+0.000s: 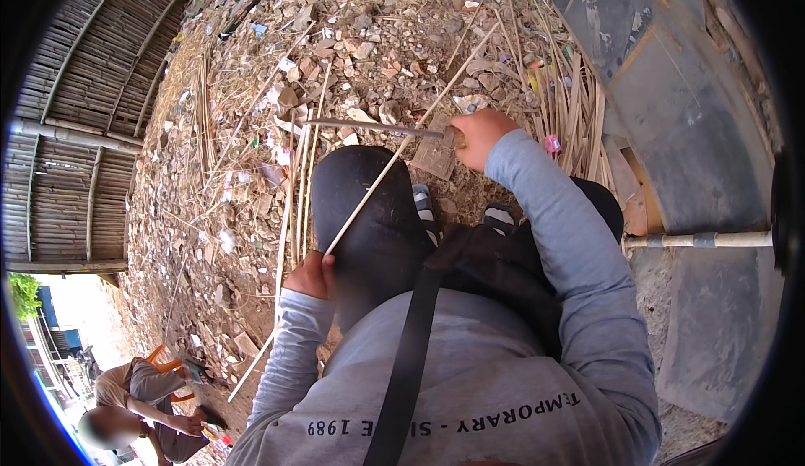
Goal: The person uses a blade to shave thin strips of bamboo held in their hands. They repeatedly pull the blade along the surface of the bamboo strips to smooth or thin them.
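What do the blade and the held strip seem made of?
Blade in the right hand: probably metal, dull-finished, judging by its thin grey length. Pale strip in the left hand: likely bamboo or wood, matte, given its straw colour and straight, slender form.

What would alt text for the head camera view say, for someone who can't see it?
The person's left hand holds a thin pale strip, apparently bamboo; the right hand grips a knife whose dark blade crosses it in this view. Around them lies rubble-strewn ground with more strips, and another person appears seated at lower left.
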`<state>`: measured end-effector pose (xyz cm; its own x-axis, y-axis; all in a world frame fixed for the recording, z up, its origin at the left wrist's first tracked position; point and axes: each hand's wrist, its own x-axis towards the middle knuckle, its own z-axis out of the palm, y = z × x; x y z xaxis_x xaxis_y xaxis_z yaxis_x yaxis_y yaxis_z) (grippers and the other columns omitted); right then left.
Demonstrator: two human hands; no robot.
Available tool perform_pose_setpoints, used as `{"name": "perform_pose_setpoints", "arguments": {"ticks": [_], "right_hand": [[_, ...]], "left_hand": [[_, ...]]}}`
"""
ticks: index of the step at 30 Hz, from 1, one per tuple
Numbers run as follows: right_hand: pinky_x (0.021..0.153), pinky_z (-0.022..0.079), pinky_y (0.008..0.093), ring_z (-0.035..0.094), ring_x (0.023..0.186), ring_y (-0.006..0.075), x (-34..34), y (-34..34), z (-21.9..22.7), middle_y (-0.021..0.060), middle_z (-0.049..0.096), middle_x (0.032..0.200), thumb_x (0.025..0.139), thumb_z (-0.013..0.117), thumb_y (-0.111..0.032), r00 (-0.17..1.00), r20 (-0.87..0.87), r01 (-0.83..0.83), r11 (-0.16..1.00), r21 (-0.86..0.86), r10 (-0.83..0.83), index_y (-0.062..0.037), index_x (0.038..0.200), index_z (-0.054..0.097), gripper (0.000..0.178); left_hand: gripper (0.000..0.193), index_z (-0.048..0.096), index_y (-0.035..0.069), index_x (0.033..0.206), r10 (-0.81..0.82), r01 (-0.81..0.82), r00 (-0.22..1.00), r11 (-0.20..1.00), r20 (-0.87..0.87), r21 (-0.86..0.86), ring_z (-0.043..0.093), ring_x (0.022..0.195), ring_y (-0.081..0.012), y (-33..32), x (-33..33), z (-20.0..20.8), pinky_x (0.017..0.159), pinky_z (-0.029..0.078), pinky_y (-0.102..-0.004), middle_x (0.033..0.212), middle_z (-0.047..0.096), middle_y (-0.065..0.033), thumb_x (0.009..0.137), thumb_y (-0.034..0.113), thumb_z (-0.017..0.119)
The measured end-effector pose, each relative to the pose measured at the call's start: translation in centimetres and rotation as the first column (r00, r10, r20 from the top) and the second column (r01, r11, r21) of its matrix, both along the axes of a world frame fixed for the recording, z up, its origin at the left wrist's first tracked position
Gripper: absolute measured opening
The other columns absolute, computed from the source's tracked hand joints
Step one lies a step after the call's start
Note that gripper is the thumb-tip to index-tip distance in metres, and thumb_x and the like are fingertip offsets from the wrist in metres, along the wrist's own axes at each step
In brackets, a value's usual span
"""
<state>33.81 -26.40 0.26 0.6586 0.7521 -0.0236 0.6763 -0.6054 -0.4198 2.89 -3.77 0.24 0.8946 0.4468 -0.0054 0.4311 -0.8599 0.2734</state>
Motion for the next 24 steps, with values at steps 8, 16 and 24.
{"name": "perform_pose_setpoints", "arguments": {"ticks": [8,16,24], "right_hand": [[0.074,0.052,0.0469,0.064,0.08,0.0381,1.9,-0.9,-1.0,0.0174,0.066,0.082,0.071,0.065,-0.021,0.986,0.058,0.156,0.988,0.017,-0.157,-0.0082,0.092,0.065,0.025],[0.077,0.052,0.0464,0.064,0.084,0.0367,1.3,-1.3,-1.5,0.0169,0.067,0.087,0.072,0.065,-0.022,0.989,0.013,0.145,0.989,-0.028,-0.144,-0.0109,0.097,0.065,0.027],[0.071,0.052,0.0485,0.064,0.078,0.0391,-1.6,0.2,0.9,0.0181,0.065,0.079,0.072,0.067,-0.023,0.994,0.111,0.011,1.0,0.017,-0.013,-0.0101,0.1,0.064,0.031]], "left_hand": [[0.026,0.05,0.007,0.085,-0.045,0.043,0.998,0.998,0.047,0.047,0.058,0.055,-0.0434,0.2,0.3,-0.6,0.049,0.044,-0.0522,0.06,0.058,-0.0217,0.096,0.03,0.049],[0.027,0.051,0.007,0.083,-0.03,0.03,0.998,1.0,0.048,0.006,0.058,0.055,-0.0442,0.3,0.1,-1.0,0.048,0.043,-0.0527,0.059,0.057,-0.0219,0.096,0.031,0.05],[0.028,0.052,0.007,0.084,-0.041,0.042,0.998,0.999,0.045,-0.028,0.058,0.056,-0.0446,1.4,0.1,-1.3,0.049,0.043,-0.0527,0.059,0.057,-0.0222,0.097,0.032,0.048]]}}
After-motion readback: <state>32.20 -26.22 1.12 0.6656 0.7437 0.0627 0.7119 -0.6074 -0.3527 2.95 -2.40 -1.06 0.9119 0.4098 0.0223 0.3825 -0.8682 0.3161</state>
